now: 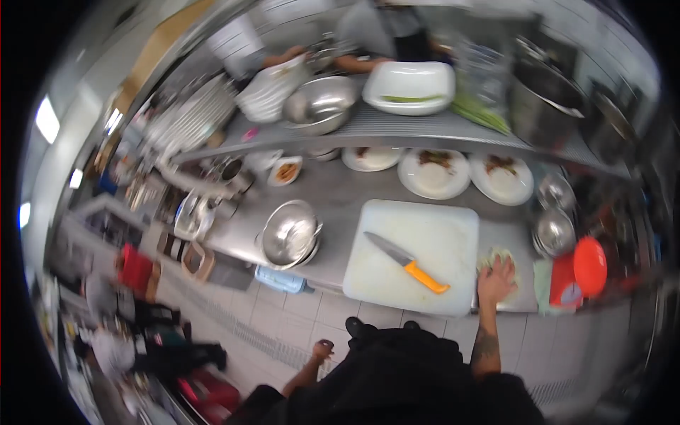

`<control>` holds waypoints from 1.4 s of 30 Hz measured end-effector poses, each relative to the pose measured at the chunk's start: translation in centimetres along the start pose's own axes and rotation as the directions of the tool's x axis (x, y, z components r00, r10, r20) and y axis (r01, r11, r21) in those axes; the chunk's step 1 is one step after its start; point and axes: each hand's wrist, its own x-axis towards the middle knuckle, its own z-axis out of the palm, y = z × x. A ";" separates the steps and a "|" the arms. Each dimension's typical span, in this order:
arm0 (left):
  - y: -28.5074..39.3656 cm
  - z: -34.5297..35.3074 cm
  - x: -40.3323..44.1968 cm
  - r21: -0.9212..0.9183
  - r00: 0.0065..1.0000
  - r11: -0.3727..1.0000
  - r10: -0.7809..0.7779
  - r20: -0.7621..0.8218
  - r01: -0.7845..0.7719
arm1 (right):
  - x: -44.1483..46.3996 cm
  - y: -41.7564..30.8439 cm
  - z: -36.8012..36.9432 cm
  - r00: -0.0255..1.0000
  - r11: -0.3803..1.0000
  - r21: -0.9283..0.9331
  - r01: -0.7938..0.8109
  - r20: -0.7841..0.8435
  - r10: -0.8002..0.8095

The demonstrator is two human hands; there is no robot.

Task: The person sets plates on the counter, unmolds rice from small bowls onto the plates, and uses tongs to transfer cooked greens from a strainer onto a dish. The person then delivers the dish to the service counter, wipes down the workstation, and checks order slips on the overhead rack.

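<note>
My right hand (499,280) lies with fingers spread over a small heap of pale green chopped pieces (504,256) on the steel counter, just right of the cutting board; their kind is too blurred to tell. On the white cutting board (368,276) rests a chef's knife (407,262) with a yellow handle, its blade pointing to the back left. Nobody's hand touches the knife. Low beside my body hangs my left hand (324,350), away from the counter, with its fingers curled in. Whether anything is inside it I cannot make out.
Metal bowls (289,234) stand left of the board; more bowls (554,232) and a red scale (567,280) are at the right. Plates with food (433,173) line the back under a steel shelf (397,127). Behind it, a co-worker (386,35) stands. Others are at lower left.
</note>
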 end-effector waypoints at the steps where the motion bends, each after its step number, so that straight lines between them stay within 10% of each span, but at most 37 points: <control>1: -0.3 -0.1 0.3 0.022 1.000 1.000 0.022 -0.003 -0.022 | 0.1 0.0 0.4 1.000 1.000 -0.016 0.008 -0.013 -0.009; 8: 3.3 1.6 -2.7 0.064 0.985 0.997 -0.027 -0.168 0.039 | -0.4 -0.6 -0.4 0.999 0.999 -0.032 0.027 -0.036 -0.028; 11: 2.6 4.1 -2.0 0.220 0.957 0.956 0.233 -0.171 -0.194 | -0.3 -0.5 -0.1 0.998 0.999 -0.017 0.030 -0.048 -0.031; 13: 5.7 5.1 -6.2 0.423 0.934 0.839 0.352 0.056 -0.341 | -0.4 -0.5 -0.3 0.998 1.000 -0.018 0.025 -0.058 -0.026; 14: -0.3 7.0 -0.8 0.673 0.875 0.568 0.391 0.286 -0.474 | -0.3 -0.5 -0.3 0.998 0.999 -0.016 0.030 -0.050 -0.031; 18: 16.2 1.3 -15.0 0.794 0.867 0.428 -0.044 0.496 -0.432 | -0.3 -0.3 -0.2 0.998 0.999 0.012 0.036 -0.060 -0.035; 20: 18.6 -2.9 -9.8 0.337 0.483 0.512 0.182 0.857 -0.791 | -0.3 -0.2 0.2 0.997 1.000 0.017 0.025 -0.071 -0.024; 21: 24.3 -5.8 -13.2 0.163 0.360 0.447 0.400 0.843 -0.879 | -0.3 -0.2 0.3 0.997 0.999 0.017 0.033 -0.069 -0.032; 23: 34.4 -8.6 -22.4 0.259 0.636 0.594 0.609 0.474 -0.761 | -0.4 -0.3 0.0 0.997 0.999 0.018 0.032 -0.070 -0.031; 24: 38.5 -9.9 -25.4 0.139 0.352 0.324 0.879 0.321 -0.936 | -0.4 -0.3 -0.2 0.997 0.999 0.020 0.037 -0.069 -0.036; 26: 45.6 -12.2 -28.3 -0.221 0.165 0.197 0.974 0.157 -0.955 | -0.6 -0.4 -0.4 0.997 0.999 0.016 0.039 -0.071 -0.038; 32: 62.3 -17.0 -28.8 -0.413 0.172 0.049 0.949 -0.265 -0.909 | -0.6 -0.3 -0.2 0.996 0.998 0.055 0.032 -0.089 -0.027; 35: 67.1 -18.0 -27.5 -0.677 0.269 0.050 0.937 -0.223 -0.734 | -0.6 -0.2 -0.1 0.996 0.998 0.062 0.029 -0.084 -0.023; 42: 70.6 -16.4 -26.5 -0.708 0.161 -0.117 0.936 -0.314 -0.697 | -0.7 -0.1 0.2 0.992 0.998 0.038 0.043 -0.121 -0.038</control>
